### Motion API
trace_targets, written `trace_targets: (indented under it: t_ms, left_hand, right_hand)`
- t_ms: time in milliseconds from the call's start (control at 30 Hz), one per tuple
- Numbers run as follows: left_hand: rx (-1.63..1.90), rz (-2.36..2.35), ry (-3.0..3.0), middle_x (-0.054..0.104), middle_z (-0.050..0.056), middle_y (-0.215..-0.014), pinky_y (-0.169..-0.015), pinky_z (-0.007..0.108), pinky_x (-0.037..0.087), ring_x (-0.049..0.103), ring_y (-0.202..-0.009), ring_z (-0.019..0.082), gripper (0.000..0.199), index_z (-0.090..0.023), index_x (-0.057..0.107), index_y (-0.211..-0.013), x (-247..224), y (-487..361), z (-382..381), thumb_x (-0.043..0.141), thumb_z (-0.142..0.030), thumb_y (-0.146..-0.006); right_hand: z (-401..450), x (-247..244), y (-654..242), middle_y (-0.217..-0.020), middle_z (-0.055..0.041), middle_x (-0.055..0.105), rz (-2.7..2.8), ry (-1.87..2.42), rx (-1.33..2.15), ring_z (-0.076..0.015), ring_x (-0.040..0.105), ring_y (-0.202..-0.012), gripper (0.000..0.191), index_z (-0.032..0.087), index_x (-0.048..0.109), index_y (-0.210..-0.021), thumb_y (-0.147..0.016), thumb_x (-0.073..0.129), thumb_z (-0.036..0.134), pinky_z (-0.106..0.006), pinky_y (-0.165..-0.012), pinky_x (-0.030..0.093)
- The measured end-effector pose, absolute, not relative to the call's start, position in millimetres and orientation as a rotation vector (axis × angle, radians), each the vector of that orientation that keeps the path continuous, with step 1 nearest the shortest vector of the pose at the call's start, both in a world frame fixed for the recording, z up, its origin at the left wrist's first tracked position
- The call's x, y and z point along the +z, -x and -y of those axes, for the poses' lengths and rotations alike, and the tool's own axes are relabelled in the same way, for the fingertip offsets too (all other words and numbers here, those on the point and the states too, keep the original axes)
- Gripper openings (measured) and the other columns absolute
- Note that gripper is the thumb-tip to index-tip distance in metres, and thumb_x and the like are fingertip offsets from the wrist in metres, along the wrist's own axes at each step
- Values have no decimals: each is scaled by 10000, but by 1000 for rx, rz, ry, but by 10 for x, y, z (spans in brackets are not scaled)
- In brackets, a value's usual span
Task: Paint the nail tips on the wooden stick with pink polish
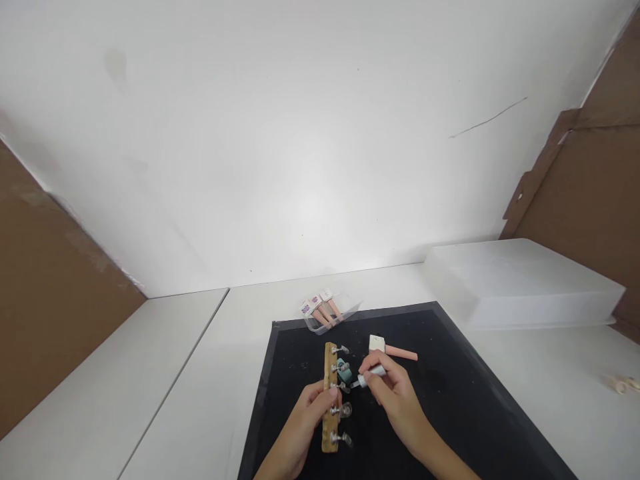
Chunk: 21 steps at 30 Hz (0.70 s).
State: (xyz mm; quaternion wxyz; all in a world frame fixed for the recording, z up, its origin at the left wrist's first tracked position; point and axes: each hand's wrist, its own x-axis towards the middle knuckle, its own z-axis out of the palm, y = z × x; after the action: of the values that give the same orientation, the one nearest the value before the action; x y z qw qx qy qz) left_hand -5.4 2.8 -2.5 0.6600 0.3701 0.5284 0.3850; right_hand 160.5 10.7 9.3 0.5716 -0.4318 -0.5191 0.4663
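My left hand [311,415] is closed around the middle of a wooden strip [330,437], which carries several small metal stands with clear nail tips on its right side. In my right hand [395,393] a white-capped brush [373,375] is pinched, its bristle end pointing left, close to the middle nail tip; whether they touch I cannot tell. Just behind the tips sits a small teal bottle [344,371]. Beyond my right hand lies a white square-headed bottle [377,343] with a pink handle [404,353].
A clear tray [320,329] with several pink-handled bottles stands at the mat's back edge. The black mat [430,333] lies on a white table. A translucent box [525,287] is at the right, and small beige items [623,384] lie at the far right.
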Motion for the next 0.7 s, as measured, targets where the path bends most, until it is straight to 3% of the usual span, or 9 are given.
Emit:
trace_targets:
  t_ms: [233, 533, 700]
  left_hand:
    - [866, -1203, -788, 576, 16, -725, -706, 312, 384, 511, -694, 168, 489, -144, 630, -749, 54, 12, -10, 721, -567, -521]
    - [868, -1192, -766, 600, 30, -721, -728, 314, 378, 547, -783, 206, 456, -139, 630, -791, 97, 2, -12, 691, -545, -591]
    - [853, -1210, -727, 611, 38, -761, -731, 308, 385, 557, -848, 225, 522, -139, 622, -826, 112, -7, -15, 703, -574, -549]
  right_hand:
    - [-122, 67, -1596, -570, 26, 475, 1202, 1035, 1048, -109, 381, -490, 74, 173, 547, -598, -667, 521, 163, -210, -455, 317]
    - [-111, 62, -1597, -577, 34, 451, 1109, 1063, 1011, -99, 340, -451, 78, 184, 563, -658, -724, 537, 215, -209, -414, 291]
    - [-68, 88, -1595, -669, -11, 548, 1163, 980, 978, -138, 475, -536, 105, 189, 613, -747, -774, 570, 282, -229, -471, 386]
